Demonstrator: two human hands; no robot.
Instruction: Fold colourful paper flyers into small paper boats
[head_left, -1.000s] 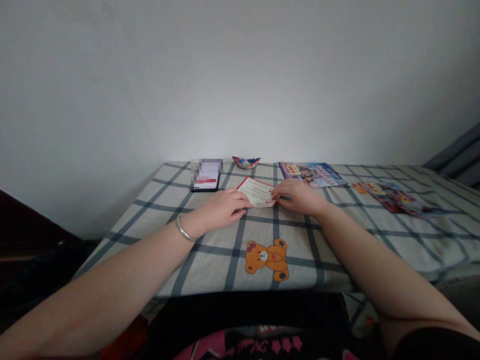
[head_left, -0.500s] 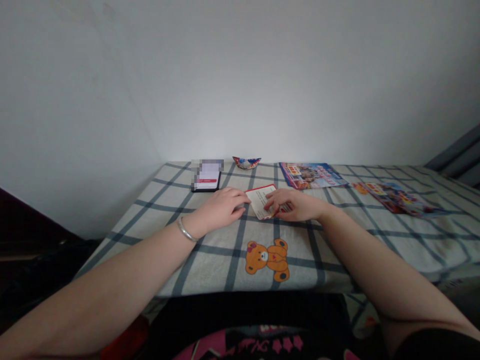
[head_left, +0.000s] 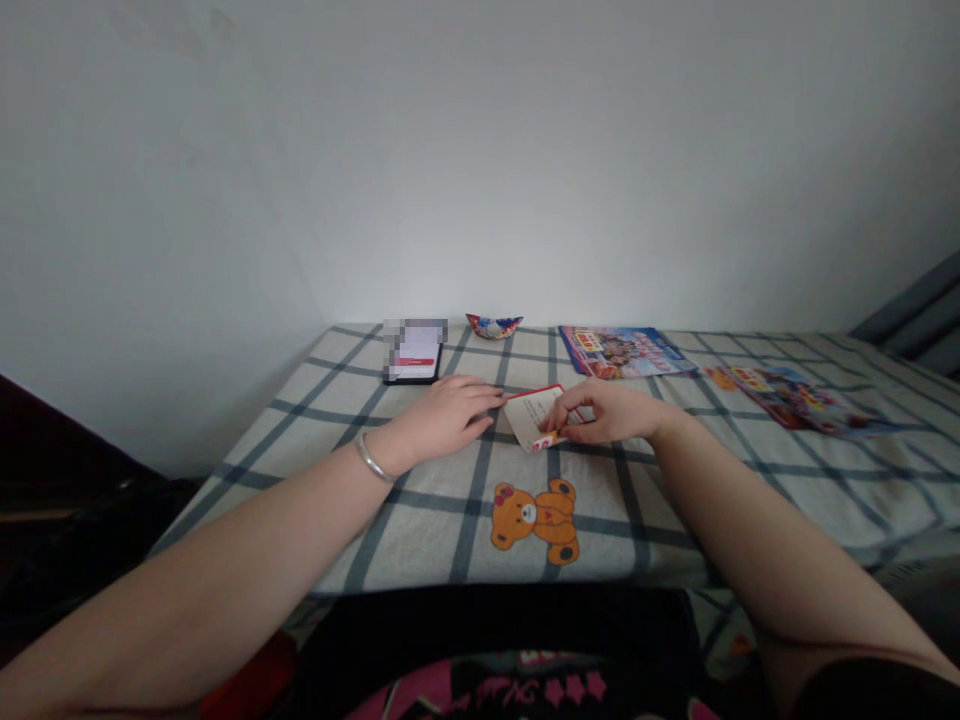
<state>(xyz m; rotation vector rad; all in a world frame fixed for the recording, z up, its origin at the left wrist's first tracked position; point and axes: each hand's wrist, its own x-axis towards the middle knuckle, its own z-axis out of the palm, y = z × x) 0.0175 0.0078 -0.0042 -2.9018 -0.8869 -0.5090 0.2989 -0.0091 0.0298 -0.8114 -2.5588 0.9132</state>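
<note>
A small sheet of printed paper (head_left: 527, 412) with a red far edge lies on the checked tablecloth (head_left: 420, 520). My right hand (head_left: 604, 412) pinches its near right part, where a corner is turned up and shows orange and red print. That hand hides the sheet's right side. My left hand (head_left: 455, 415), with a silver bangle on the wrist, rests palm down on the cloth, fingers stretched out. Its fingertips come up to the sheet's left edge; whether they touch it I cannot tell.
A phone (head_left: 416, 358) with a lit screen lies beyond my left hand. A folded paper boat (head_left: 494, 326) stands near the wall. Two colourful leaflets, one further back (head_left: 626, 352) and one nearer (head_left: 806, 398), lie to the right. A teddy bear print (head_left: 534, 520) decorates the cloth.
The sheet has shifted slightly right and nearer to me, and its near corner is now turned up in my right hand's fingers. My left hand has barely moved.
</note>
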